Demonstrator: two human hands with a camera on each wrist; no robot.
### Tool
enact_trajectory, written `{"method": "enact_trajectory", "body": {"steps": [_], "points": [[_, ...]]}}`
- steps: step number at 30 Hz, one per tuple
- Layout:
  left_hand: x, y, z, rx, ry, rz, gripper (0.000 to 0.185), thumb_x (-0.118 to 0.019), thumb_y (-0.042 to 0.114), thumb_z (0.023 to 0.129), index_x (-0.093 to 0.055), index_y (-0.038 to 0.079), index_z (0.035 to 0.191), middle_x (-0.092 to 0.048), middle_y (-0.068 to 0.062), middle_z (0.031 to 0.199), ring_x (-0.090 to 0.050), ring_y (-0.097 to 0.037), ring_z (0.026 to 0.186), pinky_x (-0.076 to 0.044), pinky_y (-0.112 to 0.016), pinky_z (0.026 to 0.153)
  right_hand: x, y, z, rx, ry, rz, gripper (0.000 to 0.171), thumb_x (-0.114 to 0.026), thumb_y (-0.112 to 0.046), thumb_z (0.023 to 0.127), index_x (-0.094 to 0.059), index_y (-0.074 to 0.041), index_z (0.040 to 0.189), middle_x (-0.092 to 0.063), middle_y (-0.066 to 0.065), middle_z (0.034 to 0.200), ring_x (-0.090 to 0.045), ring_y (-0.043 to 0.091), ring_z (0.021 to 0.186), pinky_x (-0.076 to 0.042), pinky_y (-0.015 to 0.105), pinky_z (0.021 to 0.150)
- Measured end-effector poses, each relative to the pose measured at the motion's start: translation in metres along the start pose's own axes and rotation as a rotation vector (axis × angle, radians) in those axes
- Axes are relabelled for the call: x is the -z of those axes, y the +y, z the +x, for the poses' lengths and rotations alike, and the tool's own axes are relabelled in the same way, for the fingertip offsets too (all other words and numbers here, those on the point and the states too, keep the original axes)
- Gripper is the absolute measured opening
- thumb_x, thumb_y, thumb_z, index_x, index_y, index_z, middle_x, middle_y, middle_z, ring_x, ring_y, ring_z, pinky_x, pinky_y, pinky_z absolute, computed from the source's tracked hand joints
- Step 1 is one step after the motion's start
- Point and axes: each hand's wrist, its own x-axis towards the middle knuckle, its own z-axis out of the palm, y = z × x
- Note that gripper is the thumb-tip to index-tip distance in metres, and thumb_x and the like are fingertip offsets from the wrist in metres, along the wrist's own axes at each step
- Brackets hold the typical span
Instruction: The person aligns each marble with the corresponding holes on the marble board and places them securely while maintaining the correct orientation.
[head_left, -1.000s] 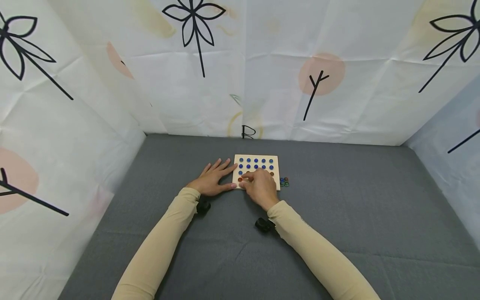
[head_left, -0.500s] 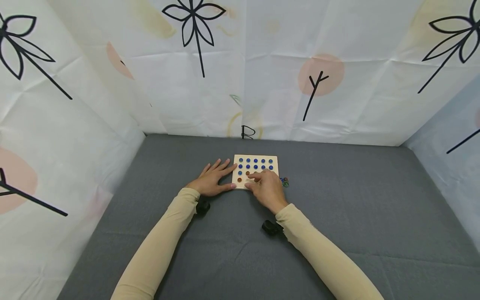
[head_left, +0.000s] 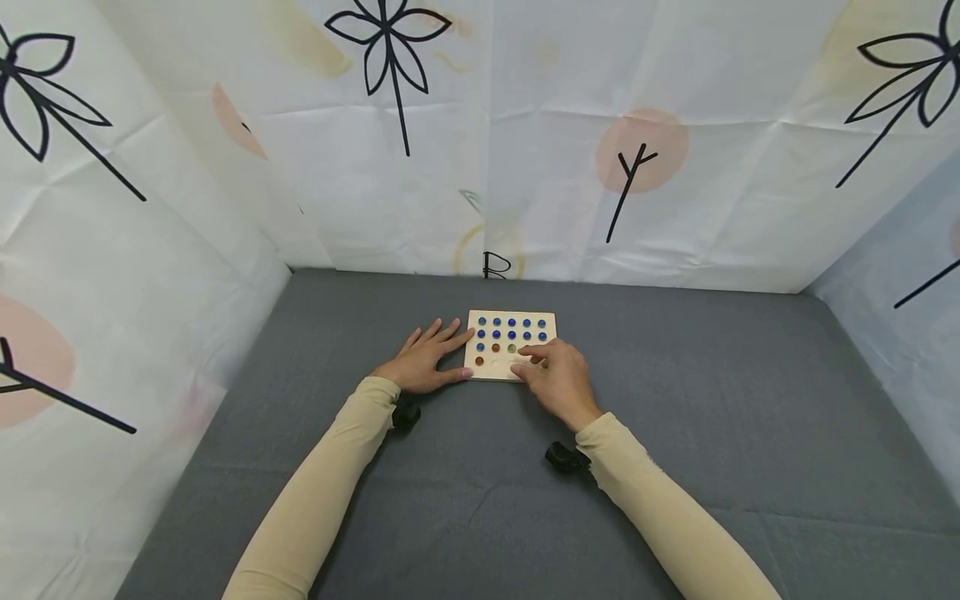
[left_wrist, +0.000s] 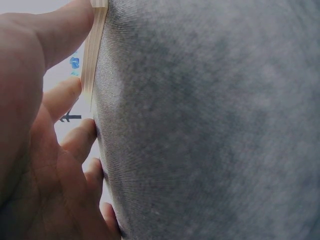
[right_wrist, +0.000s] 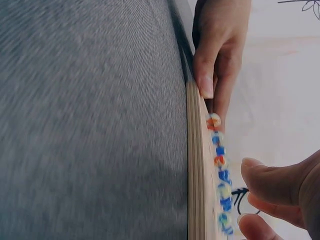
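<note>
A single black mark resembling the letter "B" is showing on the backdrop sheet [head_left: 497, 265] at its lower edge; no other text is appearing.

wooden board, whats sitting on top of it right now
The wooden board holds two rows of blue marbles, then a blue, an orange and a greenish one. The right hand covers its near right corner; what lies there cannot be seen.

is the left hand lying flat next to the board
Yes, in the head view the left hand lies flat on the grey surface with straight fingers against the board edge.
</note>
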Motion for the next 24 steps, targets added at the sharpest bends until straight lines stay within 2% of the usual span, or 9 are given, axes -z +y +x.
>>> {"method": "enact_trajectory", "body": {"steps": [7,12,17,24], "points": [[-0.002,-0.002,0.000,-0.007,-0.001,0.000,0.078,-0.058,0.053,0.100,-0.023,0.024,0.164,-0.013,-0.009,0.169,-0.002,-0.034,0.156,0.001,-0.056,0.124,0.010,0.012,-0.003,0.020,0.026,-0.006,0.027,-0.084,-0.020,0.086,-0.081,-0.006,0.109,-0.068,0.010,0.088,-0.059,0.027,0.078,-0.046,0.043,0.067],[-0.001,-0.002,0.000,-0.004,-0.007,-0.003,0.078,-0.058,0.054,0.101,-0.022,0.025,0.164,-0.012,-0.008,0.169,-0.001,-0.032,0.156,0.002,-0.055,0.124,0.017,0.019,-0.004,0.036,0.040,-0.009,0.029,-0.084,-0.021,0.087,-0.080,-0.004,0.110,-0.069,0.012,0.092,-0.063,0.031,0.082,-0.049,0.046,0.070],[-0.001,-0.001,0.000,-0.014,0.002,-0.008,0.077,-0.058,0.052,0.101,-0.024,0.023,0.164,-0.014,-0.009,0.169,-0.002,-0.034,0.156,0.001,-0.056,0.124,0.024,0.024,-0.004,0.018,0.031,-0.013,0.026,-0.084,-0.020,0.087,-0.080,-0.007,0.109,-0.067,0.011,0.090,-0.064,0.032,0.085,-0.049,0.047,0.072],[-0.001,0.001,-0.001,-0.026,0.015,-0.017,0.077,-0.060,0.049,0.101,-0.026,0.020,0.163,-0.016,-0.012,0.168,-0.005,-0.037,0.155,-0.001,-0.058,0.123,0.033,0.031,-0.006,-0.020,0.038,-0.035,0.032,-0.085,-0.018,0.086,-0.078,-0.005,0.114,-0.066,0.014,0.092,-0.067,0.034,0.088,-0.053,0.049,0.074]]}}
